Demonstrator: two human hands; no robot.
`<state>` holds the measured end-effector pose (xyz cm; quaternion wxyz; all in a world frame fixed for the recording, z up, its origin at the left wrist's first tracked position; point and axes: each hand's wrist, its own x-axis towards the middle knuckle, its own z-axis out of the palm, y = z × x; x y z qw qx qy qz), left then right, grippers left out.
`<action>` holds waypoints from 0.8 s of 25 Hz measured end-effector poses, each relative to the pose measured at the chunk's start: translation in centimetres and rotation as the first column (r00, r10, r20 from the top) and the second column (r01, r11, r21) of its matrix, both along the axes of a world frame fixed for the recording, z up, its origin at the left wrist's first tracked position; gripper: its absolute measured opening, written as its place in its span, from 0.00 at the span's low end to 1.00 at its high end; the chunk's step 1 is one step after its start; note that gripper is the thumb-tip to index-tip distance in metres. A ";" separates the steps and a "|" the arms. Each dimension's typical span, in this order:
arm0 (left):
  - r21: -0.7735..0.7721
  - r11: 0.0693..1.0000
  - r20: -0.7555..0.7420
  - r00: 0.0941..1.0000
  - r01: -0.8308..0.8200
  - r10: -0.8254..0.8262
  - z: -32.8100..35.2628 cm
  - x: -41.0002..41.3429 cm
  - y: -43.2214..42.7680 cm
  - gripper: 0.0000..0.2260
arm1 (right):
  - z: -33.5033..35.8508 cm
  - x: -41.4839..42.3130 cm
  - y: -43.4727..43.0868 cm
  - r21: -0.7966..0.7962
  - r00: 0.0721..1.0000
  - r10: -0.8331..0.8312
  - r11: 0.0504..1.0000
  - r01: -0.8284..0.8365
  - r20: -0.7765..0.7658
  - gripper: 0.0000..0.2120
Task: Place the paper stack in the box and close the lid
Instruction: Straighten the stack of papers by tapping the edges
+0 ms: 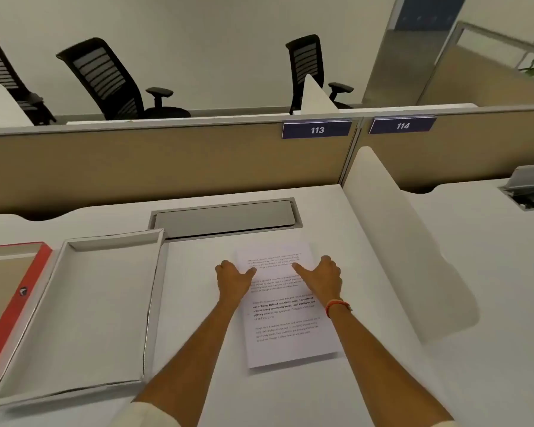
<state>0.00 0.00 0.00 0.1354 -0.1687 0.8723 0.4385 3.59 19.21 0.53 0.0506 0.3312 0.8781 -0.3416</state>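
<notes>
A white paper stack with printed text lies flat on the desk, right of centre. My left hand grips its upper left edge, thumb on top. At the upper right edge, my right hand holds the stack the same way; an orange band circles that wrist. To the left lies an open, shallow white box with nothing inside. Further left, at the frame edge, the red-rimmed lid lies upside down, partly cut off.
A grey cable flap is set into the white desk behind the paper. A white curved divider rises on the right. A tan partition with signs 113 and 114 closes the back. Black office chairs stand beyond it.
</notes>
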 end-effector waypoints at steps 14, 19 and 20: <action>0.012 0.997 0.356 0.932 -0.072 0.063 0.2 -1.1 1.5 0.19 | -1.7 -1.2 0.9 -0.176 0.984 -0.041 0.982 0.072 0.175 0.37; -0.036 0.996 0.357 0.930 -0.078 0.086 -0.1 -0.8 1.4 0.25 | -1.5 -1.4 1.3 -0.200 0.983 -0.027 0.978 0.064 0.180 0.36; -0.030 0.996 0.357 0.930 -0.087 0.092 -0.1 -0.8 1.3 0.25 | -1.4 -1.5 1.4 -0.209 0.984 -0.030 0.976 0.067 0.174 0.36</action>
